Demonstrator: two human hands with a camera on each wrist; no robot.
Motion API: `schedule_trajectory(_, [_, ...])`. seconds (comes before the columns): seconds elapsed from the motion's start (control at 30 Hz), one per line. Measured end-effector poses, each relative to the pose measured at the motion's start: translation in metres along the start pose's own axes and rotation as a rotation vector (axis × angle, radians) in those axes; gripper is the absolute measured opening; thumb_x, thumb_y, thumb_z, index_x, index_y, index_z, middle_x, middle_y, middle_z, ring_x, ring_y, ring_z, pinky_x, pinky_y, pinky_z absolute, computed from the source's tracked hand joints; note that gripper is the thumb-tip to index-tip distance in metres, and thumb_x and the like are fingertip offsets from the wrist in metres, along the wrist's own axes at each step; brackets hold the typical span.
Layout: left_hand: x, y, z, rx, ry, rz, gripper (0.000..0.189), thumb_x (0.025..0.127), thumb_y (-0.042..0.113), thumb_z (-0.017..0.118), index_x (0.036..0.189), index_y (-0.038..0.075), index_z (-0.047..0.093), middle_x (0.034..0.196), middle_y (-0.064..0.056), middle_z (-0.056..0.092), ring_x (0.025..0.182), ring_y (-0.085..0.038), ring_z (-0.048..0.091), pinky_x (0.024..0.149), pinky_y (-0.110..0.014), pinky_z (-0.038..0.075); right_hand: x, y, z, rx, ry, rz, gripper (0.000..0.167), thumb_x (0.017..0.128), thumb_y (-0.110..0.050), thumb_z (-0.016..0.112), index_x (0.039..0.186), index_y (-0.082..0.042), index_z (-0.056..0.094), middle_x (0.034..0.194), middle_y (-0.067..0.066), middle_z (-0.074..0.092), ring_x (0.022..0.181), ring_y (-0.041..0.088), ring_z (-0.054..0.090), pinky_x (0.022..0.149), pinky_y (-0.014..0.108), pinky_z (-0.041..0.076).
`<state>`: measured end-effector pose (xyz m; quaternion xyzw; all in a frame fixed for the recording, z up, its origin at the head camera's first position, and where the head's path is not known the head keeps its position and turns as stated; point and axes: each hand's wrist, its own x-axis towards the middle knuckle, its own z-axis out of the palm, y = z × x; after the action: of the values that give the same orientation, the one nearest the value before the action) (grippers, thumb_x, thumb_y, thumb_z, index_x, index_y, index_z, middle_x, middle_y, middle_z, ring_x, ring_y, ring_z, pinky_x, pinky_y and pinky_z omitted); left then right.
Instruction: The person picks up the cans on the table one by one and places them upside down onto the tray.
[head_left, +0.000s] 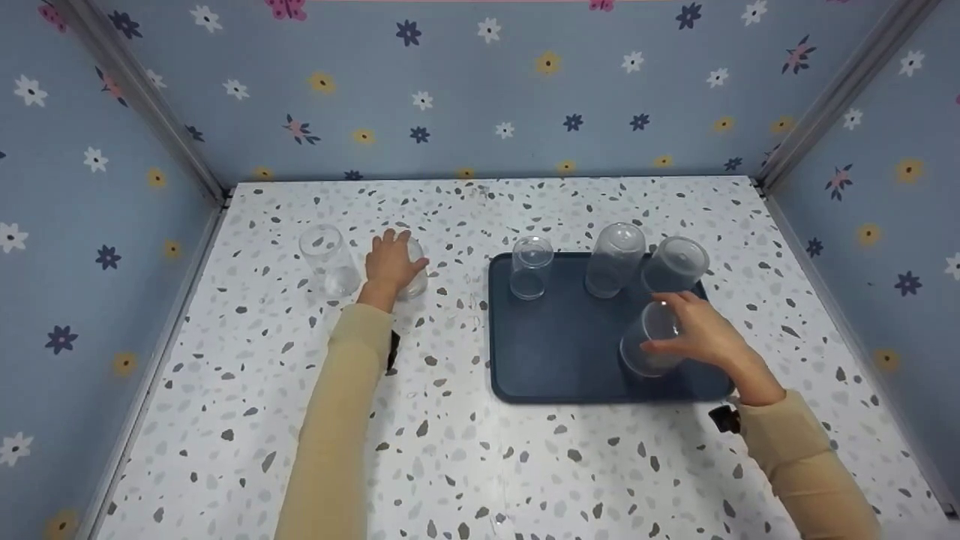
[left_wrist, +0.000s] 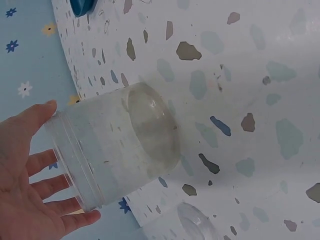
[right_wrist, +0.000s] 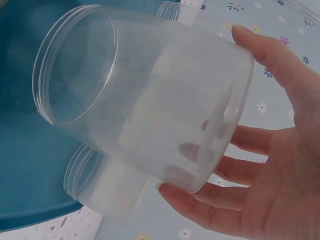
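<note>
At the left of the table, my left hand point(head_left: 390, 266) grips the threaded rim of a clear jar point(left_wrist: 112, 147). That jar stands upright, its base on the table. Over the right part of a dark blue tray point(head_left: 555, 367), my right hand point(head_left: 705, 334) holds another clear jar point(right_wrist: 150, 95) around its base. Its open, threaded mouth faces the tray; whether the rim touches the tray I cannot tell. Behind it, a small jar point(head_left: 532, 270), a tall jar point(head_left: 615, 262) and a wide jar point(head_left: 677, 262) stand upside down along the tray's far side.
Left of my left hand, another clear jar point(head_left: 330, 262) stands upright on the speckled table point(head_left: 465, 450). Flower-patterned panels point(head_left: 450, 90) close off the back and both sides.
</note>
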<state>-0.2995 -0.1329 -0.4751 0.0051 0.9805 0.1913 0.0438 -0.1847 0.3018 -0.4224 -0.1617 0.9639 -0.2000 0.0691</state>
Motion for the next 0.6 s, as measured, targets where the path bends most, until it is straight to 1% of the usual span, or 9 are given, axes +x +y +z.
schedule_trajectory(0.13, [0.000,0.000,0.000,0.008,0.003,0.002,0.063,0.085,0.035,0.057,0.134,0.002,0.035,0.135,-0.021,0.031,0.120,-0.037,0.030,0.091,-0.050,0.034,-0.002,0.004,-0.001,0.005,0.009,0.020,0.080,0.065,-0.032,0.077,0.124,0.009,0.042,0.116,0.031,0.045,0.101,0.041,0.047,0.082,0.052,0.039])
schedule_trajectory(0.33, [0.001,0.001,-0.001,0.010,-0.005,-0.010,0.064,0.084,0.036,0.058,0.134,0.003,0.036,0.134,-0.021,0.032,0.120,-0.037,0.031,0.092,-0.049,0.035,-0.006,0.011,-0.003,0.001,0.008,0.070,0.082,0.066,-0.034,0.076,0.125,0.009,0.040,0.117,0.033,0.043,0.102,0.044,0.045,0.083,0.054,0.037])
schedule_trajectory(0.5, [0.000,0.001,-0.002,0.014,-0.014,-0.003,0.064,0.085,0.037,0.057,0.134,0.003,0.035,0.133,-0.022,0.032,0.119,-0.037,0.031,0.090,-0.050,0.035,-0.008,0.017,-0.005,-0.011,-0.009,0.113,0.087,0.066,-0.039,0.075,0.127,0.010,0.037,0.118,0.034,0.040,0.105,0.046,0.041,0.084,0.055,0.035])
schedule_trajectory(0.6, [0.000,0.000,-0.002,0.017,-0.008,0.002,0.064,0.085,0.038,0.057,0.134,0.003,0.036,0.133,-0.022,0.033,0.119,-0.037,0.032,0.090,-0.049,0.036,-0.009,0.020,-0.006,-0.007,-0.020,0.131,0.088,0.067,-0.041,0.074,0.128,0.011,0.035,0.119,0.035,0.038,0.106,0.047,0.040,0.083,0.057,0.035])
